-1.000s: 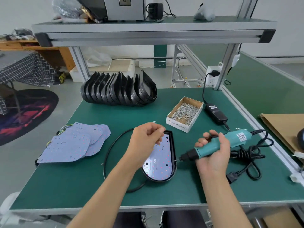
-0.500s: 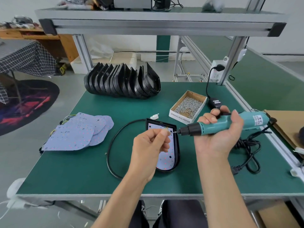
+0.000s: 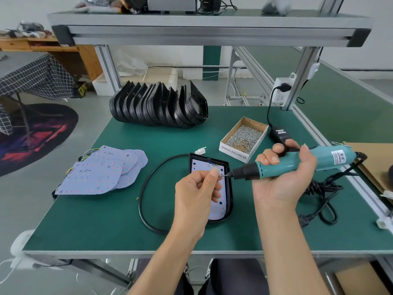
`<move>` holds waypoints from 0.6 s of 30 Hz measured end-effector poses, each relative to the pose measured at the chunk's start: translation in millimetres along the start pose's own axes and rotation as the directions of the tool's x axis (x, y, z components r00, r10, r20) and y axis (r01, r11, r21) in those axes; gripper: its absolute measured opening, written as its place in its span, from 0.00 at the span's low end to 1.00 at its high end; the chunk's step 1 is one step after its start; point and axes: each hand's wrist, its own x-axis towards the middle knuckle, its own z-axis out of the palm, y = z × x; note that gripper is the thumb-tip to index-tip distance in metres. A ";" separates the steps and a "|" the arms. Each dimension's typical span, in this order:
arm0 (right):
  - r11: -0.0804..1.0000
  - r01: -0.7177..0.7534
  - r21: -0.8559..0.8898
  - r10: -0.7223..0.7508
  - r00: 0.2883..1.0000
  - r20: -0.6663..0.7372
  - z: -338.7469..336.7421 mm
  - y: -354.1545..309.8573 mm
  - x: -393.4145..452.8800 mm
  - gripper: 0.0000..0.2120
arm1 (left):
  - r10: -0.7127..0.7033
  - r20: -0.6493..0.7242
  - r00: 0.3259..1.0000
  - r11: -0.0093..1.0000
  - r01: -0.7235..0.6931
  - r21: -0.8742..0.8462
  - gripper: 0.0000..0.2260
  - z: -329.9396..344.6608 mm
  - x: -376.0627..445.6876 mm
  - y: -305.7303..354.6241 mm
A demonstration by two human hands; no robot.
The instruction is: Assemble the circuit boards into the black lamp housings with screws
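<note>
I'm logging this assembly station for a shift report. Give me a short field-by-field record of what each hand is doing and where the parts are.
left hand: pinches a small screw at the screwdriver's tip
right hand: grips the teal electric screwdriver, held roughly level above the table
lamp housing: flat on the green table, a circuit board inside
screw box: open, behind the screwdriver
spare boards: stacked at left
empty housings: a row at the back

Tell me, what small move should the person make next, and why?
Probably seat the screw on the driver's tip, then lower it to the board. The left hand pinches the screw at the tip of the screwdriver, held by the right hand above the housing.
</note>
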 end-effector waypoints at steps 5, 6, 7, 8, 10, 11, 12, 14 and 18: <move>0.998 0.042 0.050 -0.046 0.995 0.083 -0.2 4.2 1.7 0.12 | 0.018 -0.024 1.000 1.000 -0.017 0.026 0.13 -1.2 -1.0 -3.7; 0.998 0.045 0.045 -0.049 0.995 0.089 -0.6 4.5 1.5 0.12 | 0.026 -0.022 0.999 0.999 -0.025 0.043 0.12 -1.8 -1.4 -3.8; 0.998 0.049 0.040 -0.053 0.994 0.093 -0.4 5.0 1.4 0.12 | 0.035 -0.022 0.999 0.997 -0.034 0.064 0.12 -2.3 -1.4 -4.9; 0.998 0.053 0.035 -0.056 0.994 0.093 -0.3 5.3 1.4 0.12 | 0.044 -0.022 0.999 0.996 -0.042 0.084 0.11 -2.1 -1.9 -4.5; 0.998 0.058 0.034 -0.060 0.994 0.088 0.3 6.0 1.1 0.12 | 0.066 -0.030 0.997 0.991 -0.062 0.115 0.10 -1.3 -2.5 -5.6; 0.998 0.058 0.038 -0.061 0.994 0.085 0.4 6.4 1.2 0.12 | 0.080 -0.034 0.996 0.988 -0.075 0.131 0.10 -1.1 -2.1 -6.9; 0.998 0.056 0.042 -0.060 0.995 0.081 0.4 7.0 1.5 0.12 | 0.091 -0.038 0.995 0.986 -0.084 0.146 0.09 -0.9 -1.9 -7.6; 0.998 0.050 0.047 -0.053 0.996 0.069 -0.2 8.4 1.7 0.12 | 0.102 -0.038 0.994 0.983 -0.094 0.160 0.09 -1.7 -1.2 -9.3; 0.998 0.038 0.055 -0.040 0.998 0.052 -1.5 13.0 2.7 0.11 | 0.103 -0.019 0.994 0.982 -0.099 0.159 0.08 -3.2 1.1 -11.8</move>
